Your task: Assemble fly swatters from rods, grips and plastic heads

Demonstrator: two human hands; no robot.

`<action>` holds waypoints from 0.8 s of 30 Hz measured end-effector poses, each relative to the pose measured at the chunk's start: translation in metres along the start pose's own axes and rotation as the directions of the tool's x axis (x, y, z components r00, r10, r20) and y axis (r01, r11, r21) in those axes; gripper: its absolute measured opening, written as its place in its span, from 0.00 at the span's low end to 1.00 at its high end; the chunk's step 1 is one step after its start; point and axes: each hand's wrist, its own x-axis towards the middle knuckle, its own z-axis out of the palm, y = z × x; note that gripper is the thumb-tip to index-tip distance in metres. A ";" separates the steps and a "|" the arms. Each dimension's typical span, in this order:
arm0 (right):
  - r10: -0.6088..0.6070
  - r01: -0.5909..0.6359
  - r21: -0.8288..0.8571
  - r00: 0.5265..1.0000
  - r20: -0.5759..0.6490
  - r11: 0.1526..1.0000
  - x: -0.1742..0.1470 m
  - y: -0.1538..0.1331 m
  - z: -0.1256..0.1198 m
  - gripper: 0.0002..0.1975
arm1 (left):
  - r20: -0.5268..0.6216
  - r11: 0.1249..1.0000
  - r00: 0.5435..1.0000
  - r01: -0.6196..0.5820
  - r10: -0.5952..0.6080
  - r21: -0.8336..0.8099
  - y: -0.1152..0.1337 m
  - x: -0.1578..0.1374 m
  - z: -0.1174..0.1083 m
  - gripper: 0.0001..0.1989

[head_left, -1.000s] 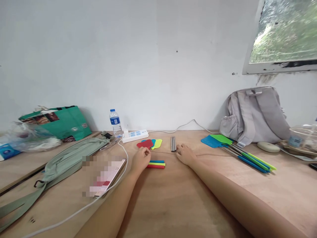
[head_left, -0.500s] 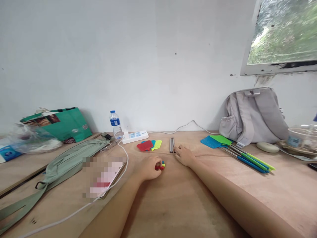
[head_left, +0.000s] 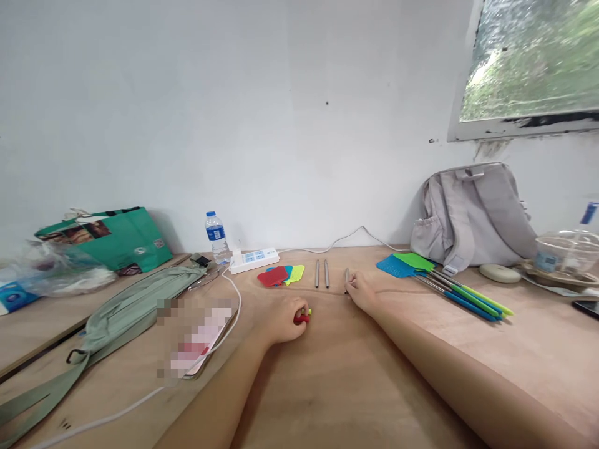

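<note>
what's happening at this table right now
Someone's left hand curls around the tubes, red and yellow ends showing. The right hand holds a rod, with two more rods lying to its left. Loose swatter heads lie beyond the left hand; swatters lie off to the right.

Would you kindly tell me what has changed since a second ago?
The left hand has moved toward the person and right, over the coloured tubes. The right hand has drawn one metal rod rightward, away from two others. The red mesh piece and bottle stayed put.
</note>
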 end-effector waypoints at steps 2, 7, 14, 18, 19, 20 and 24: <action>0.068 -0.056 0.141 0.994 -0.081 0.988 -0.006 0.001 -0.001 0.03 | 0.014 1.000 1.000 -0.002 0.002 -0.005 0.002 -0.001 0.000 0.07; 0.195 -0.099 0.423 0.962 -0.190 0.901 -0.039 -0.005 -0.003 0.13 | 0.046 1.000 0.999 0.019 -0.019 -0.001 0.004 -0.002 0.000 0.07; 0.319 -0.164 0.815 0.947 -0.027 0.556 -0.076 -0.030 0.000 0.10 | 0.171 0.998 0.984 0.054 -0.050 -0.017 0.006 -0.002 -0.006 0.07; 0.237 -0.203 0.842 0.967 0.092 0.501 -0.078 -0.039 0.002 0.07 | 0.182 0.999 0.983 0.039 -0.033 -0.028 0.010 -0.002 -0.006 0.07; 0.192 -0.217 0.849 0.972 0.139 0.482 -0.079 -0.041 0.002 0.06 | 0.166 0.999 0.986 0.022 -0.015 -0.041 0.011 -0.001 -0.005 0.06; 0.144 -0.232 0.854 0.972 0.185 0.466 -0.080 -0.043 0.002 0.05 | 0.144 0.998 0.990 0.005 0.004 -0.063 0.012 -0.001 -0.003 0.06; -0.025 -0.259 0.868 0.955 0.297 0.423 -0.083 -0.047 -0.001 0.08 | 0.044 0.986 0.998 -0.040 0.047 -0.162 0.015 0.000 0.007 0.09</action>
